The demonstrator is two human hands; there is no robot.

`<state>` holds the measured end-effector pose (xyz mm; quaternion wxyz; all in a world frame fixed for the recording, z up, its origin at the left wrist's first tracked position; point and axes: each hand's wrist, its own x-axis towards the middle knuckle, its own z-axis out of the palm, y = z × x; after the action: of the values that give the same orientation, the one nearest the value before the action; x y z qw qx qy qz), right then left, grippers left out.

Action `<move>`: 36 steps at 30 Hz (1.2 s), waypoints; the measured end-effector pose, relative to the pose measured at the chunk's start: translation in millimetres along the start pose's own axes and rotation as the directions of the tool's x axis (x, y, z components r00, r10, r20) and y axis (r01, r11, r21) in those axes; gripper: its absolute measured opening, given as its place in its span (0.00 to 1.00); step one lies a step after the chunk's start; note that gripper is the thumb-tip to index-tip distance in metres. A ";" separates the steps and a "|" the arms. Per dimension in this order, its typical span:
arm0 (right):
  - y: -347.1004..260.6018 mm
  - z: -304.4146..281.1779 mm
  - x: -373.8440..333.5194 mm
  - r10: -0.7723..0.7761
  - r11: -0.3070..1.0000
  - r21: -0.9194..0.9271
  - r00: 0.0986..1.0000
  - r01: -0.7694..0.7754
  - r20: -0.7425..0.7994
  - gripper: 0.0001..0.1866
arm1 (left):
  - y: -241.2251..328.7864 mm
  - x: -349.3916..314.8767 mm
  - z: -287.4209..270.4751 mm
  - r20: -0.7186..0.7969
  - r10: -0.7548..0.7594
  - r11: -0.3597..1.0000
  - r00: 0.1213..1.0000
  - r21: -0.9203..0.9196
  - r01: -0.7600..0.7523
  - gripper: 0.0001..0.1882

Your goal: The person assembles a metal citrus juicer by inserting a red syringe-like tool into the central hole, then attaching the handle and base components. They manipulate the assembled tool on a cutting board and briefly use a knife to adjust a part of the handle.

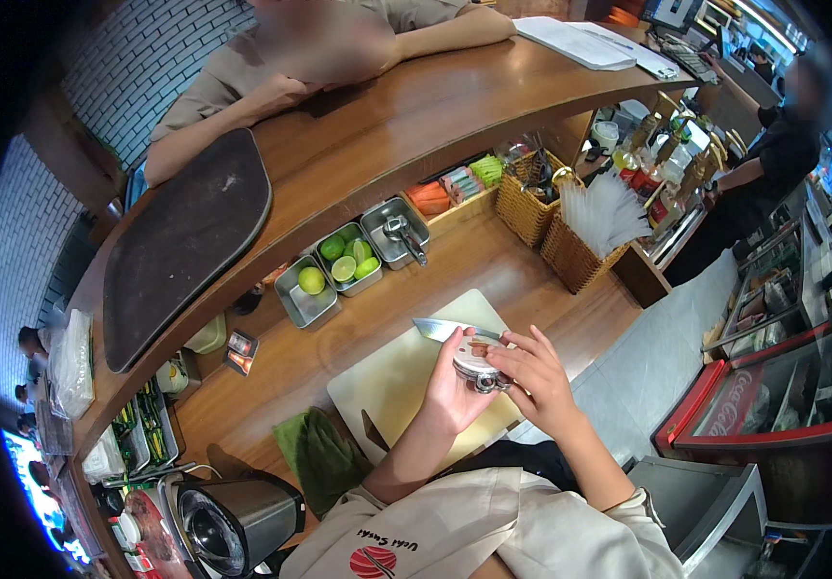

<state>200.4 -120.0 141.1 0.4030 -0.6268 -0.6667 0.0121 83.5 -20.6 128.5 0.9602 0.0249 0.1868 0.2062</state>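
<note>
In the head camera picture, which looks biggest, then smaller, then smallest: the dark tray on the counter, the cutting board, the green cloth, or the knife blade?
1. Dark tray
2. Cutting board
3. Green cloth
4. Knife blade

The tray lies farther from the camera than the board, so it is probably bigger still.

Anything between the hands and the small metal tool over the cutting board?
Nothing visible. Both the left hand and the right hand are already on the small round metal tool, held above the cutting board. A knife blade pokes out just behind it, off to the side.
</note>
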 end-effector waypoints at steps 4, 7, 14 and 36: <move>-7.3 0.1 -11.8 -0.006 0.994 -0.113 1.000 0.005 -0.002 0.24 | -11.5 -6.7 -5.2 0.055 0.021 0.997 0.998 0.069 -0.024 0.11; -12.3 -0.3 -16.0 0.008 0.996 -0.087 1.000 -0.006 0.022 0.25 | -13.8 -12.7 -10.3 -0.056 0.045 0.992 0.997 0.121 -0.038 0.11; -27.5 12.8 -7.6 -0.073 0.996 -0.044 0.996 0.071 -0.045 0.24 | -6.6 -30.9 -9.2 0.113 0.127 0.983 0.985 0.116 -0.140 0.18; -45.1 43.8 54.3 -0.001 0.719 0.675 0.971 -0.164 0.237 0.15 | 48.5 -80.9 -33.3 0.186 0.396 0.763 0.899 0.477 -0.435 0.41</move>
<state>145.0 -62.3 163.4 0.5298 -0.4552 -0.6260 0.3467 -16.0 -10.1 131.8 0.8556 0.3250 0.1885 0.3562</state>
